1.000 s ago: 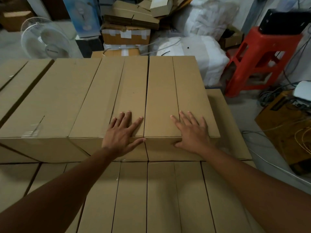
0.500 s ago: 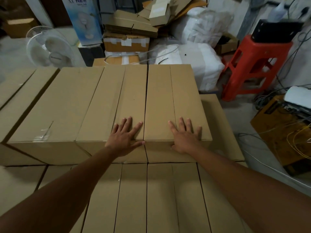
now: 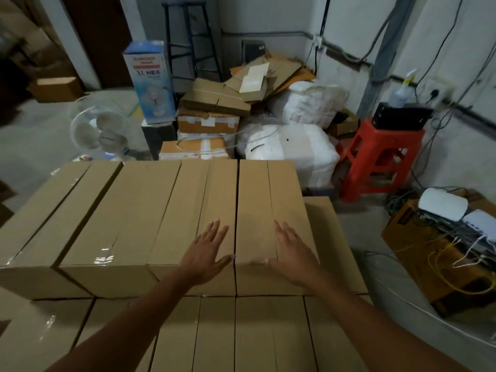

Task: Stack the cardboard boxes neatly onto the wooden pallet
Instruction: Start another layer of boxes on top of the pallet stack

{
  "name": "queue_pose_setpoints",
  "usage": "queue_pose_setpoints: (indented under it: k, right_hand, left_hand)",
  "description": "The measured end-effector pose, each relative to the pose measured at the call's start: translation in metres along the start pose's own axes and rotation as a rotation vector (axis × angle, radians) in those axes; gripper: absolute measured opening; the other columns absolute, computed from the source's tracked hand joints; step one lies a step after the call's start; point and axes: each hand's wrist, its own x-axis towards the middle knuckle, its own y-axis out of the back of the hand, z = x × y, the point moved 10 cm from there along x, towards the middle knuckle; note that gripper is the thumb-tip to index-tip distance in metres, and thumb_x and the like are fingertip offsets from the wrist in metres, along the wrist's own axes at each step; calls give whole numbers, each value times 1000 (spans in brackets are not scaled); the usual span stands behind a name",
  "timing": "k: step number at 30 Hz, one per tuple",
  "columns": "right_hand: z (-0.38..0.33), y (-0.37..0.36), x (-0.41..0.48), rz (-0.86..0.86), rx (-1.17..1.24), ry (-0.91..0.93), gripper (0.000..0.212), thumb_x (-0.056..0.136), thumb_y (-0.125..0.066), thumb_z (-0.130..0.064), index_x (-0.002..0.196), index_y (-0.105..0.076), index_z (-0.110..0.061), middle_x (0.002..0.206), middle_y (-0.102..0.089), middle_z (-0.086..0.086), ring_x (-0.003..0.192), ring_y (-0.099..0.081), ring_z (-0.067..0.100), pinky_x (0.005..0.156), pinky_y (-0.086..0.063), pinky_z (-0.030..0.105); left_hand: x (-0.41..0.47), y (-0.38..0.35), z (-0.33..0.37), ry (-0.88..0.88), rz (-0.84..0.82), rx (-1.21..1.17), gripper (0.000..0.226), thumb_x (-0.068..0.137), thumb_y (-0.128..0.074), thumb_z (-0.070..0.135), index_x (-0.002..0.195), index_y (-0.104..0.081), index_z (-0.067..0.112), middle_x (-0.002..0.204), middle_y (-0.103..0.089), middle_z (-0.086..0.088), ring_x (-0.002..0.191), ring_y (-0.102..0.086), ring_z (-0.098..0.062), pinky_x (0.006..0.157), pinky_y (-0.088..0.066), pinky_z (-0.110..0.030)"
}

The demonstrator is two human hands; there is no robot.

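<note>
Our right hand (image 3: 294,257) lies flat, fingers straight and spread, on the upper row's end box (image 3: 264,194); our left hand (image 3: 206,255) likewise on the neighbour box (image 3: 193,200). The end box looks stiff, smooth and likely heavy, so we'd grip under its bottom edges.

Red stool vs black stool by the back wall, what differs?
The red stool is low and broad-legged; the black stool is tall with thin legs. The red stool carries a black device on its seat; the black stool's seat looks bare. The red stool stands right of the white sacks, the black stool behind the blue fan carton. Both stand near the back wall.
</note>
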Motion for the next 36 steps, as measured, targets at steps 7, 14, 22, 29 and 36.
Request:
queue_pose_setpoints:
  k: [7, 14, 22, 29, 36]
  right_hand:
    - [-59, 115, -104, 283, 293, -2, 97, 93, -65, -46, 158, 6, -39, 169, -2, -6, 154, -15, 17, 119, -33, 45]
    - [-114, 164, -257, 431, 527, 3, 90, 89, -70, -45, 155, -8, -44, 166, -20, -11, 149, -24, 12, 117, -30, 35]
    - [-162, 129, -404, 386, 553, 122, 82, 90, -65, -49, 151, -10, -50, 161, -17, -22, 148, -19, 1, 113, -28, 29]
    - [-195, 52, -497, 230, 570, 125, 86, 83, -57, -62, 157, -26, -32, 164, -22, -15, 148, -21, -1, 114, -23, 23]
    - [-273, -40, -543, -31, 539, 233, 78, 90, -66, -51, 154, -24, -37, 164, -24, -10, 146, -24, 3, 109, -27, 21]
  left_hand:
    - [-99, 128, 53, -56, 315, -214, 93, 85, -14, 87, 159, -2, 33, 166, 17, 9, 152, 18, -7, 121, -8, -40]
    - [-240, 188, 95, -62, 521, -398, 82, 94, -29, 76, 160, -11, 31, 168, 7, 12, 154, 7, -8, 119, -13, -47]
    - [-410, 157, 117, 44, 562, -545, 77, 94, -39, 65, 159, -18, 29, 169, -4, 10, 154, 2, -4, 117, -19, -44]
    - [-571, 107, 95, 288, 570, -567, 76, 93, -33, 73, 157, -20, 35, 168, -10, 11, 154, -6, -4, 120, -25, -49]
    - [-708, 78, 48, 560, 510, -468, 83, 88, -31, 78, 158, -15, 37, 167, -7, 11, 153, -11, -12, 117, -23, -41]
